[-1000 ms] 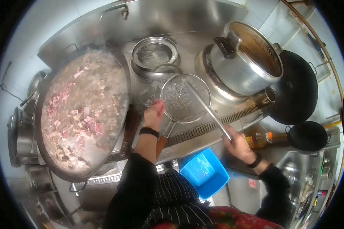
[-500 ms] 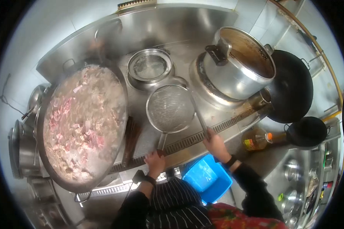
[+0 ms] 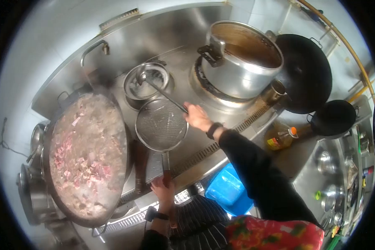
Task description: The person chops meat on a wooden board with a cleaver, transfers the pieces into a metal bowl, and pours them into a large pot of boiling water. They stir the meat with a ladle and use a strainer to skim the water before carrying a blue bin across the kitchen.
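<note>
Head view showed the left hand (image 3: 164, 189) closed on the strainer (image 3: 161, 124) handle above the worktop (image 3: 204, 141), while the right hand (image 3: 197, 116) gripped a ladle (image 3: 160, 91) dipped into the small pot (image 3: 146, 83).

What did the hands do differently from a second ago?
The left hand dropped from the mesh strainer's rim and took its handle. The right hand pushed the ladle forward until its bowl reached the small pot. The meat wok and big pot stayed put.
</note>
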Demonstrator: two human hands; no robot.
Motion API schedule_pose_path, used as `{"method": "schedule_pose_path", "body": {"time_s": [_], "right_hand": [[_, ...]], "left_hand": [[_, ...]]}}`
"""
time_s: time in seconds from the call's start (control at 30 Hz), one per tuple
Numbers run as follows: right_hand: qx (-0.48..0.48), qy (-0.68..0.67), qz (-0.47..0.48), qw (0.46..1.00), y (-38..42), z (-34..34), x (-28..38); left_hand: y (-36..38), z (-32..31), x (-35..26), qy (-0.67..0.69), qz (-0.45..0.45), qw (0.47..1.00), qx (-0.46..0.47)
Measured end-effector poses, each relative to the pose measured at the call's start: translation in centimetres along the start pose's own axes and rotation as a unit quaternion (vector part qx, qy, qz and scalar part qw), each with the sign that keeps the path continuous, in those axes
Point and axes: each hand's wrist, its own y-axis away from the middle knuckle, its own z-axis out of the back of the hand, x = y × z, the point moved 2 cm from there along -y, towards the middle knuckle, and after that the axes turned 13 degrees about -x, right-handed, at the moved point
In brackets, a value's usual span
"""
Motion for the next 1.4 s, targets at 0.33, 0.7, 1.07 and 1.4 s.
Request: {"method": "schedule_pose_path", "body": {"time_s": [0.33,0.7,1.07,1.4], "right_hand": [[0.023,0.285,0.285,0.915,-11.6,-4.4,1.4],[0.021,0.369,0.177,0.912,-13.3,3.3,5.3],[0.086,-0.596,-0.393,0.695,0.8,2.1,12.0],[0.247,-0.844,-0.336,0.336,6.2,6.1,18.1]], "left_hand": [[1.7,6.8,1.5,0.056,0.063,0.996,-0.032],[7.0,11.3,9.0,0.080,0.127,0.987,-0.064],[1.4,12.1,-16.6,0.384,0.032,0.892,0.237],[6.7,12.8,-17.6,0.522,0.085,0.839,0.128]]}}
